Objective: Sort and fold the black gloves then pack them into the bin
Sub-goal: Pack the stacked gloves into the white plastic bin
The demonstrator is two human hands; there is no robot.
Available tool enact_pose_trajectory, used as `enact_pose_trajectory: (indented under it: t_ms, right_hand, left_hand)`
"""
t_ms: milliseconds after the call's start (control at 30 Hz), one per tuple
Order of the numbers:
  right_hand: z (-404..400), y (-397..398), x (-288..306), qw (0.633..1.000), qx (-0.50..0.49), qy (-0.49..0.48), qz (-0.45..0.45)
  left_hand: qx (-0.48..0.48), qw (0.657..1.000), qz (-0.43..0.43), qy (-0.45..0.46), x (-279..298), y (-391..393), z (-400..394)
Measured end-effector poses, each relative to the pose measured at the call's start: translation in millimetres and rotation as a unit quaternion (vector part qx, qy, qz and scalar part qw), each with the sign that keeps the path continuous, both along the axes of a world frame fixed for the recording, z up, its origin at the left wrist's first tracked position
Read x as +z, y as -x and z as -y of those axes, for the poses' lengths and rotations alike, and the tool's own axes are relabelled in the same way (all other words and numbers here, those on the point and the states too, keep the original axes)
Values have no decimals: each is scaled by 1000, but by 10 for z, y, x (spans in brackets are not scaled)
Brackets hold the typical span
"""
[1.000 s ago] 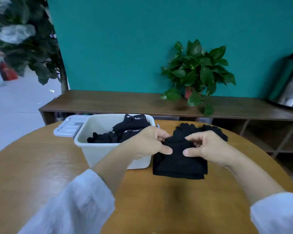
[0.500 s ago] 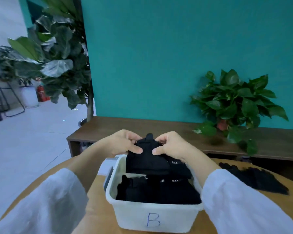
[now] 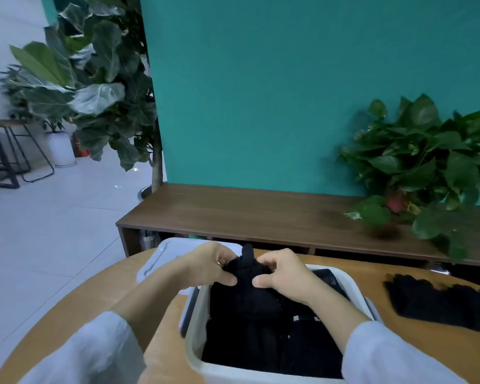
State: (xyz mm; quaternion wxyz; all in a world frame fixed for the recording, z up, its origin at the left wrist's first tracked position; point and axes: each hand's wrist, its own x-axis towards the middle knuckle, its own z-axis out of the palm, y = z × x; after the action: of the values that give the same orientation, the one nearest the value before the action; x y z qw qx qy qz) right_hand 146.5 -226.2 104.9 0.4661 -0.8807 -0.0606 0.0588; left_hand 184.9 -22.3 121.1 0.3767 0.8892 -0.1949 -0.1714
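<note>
Both the left hand and right hand pinch a folded glove bundle above the part-filled white bin. Unfolded black gloves await at three o'clock on the table.

Likely an office lounge: teal wall, wooden bench, potted plants.

Bin on table, holding folded gloves; lid behind bin at left; loose gloves on table at right; bench behind table; potted plant on bench, right.
</note>
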Motion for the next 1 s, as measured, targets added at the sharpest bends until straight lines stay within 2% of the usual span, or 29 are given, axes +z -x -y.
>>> enact_pose_trajectory:
  t_ms: [400, 633, 867, 933, 1000]
  right_hand:
    - [68, -16, -4, 993, 13, 82, -83]
    - [150, -28, -67, 994, 16, 80, -78]
    - [167, 20, -67, 995, 37, 93, -25]
    - [159, 46, -43, 988, 35, 148, 28]
    - [154, 80, -10, 964, 28, 243, 105]
  left_hand:
    - [2, 987, 4, -162, -26, 85, 238]
    - [30, 984, 6, -177, -65, 27, 308]
    - [56, 988, 76, -125, 15, 145, 186]
    - [46, 979, 128, -150, 70, 255, 151]
    - [42, 980, 142, -133, 80, 360, 124]
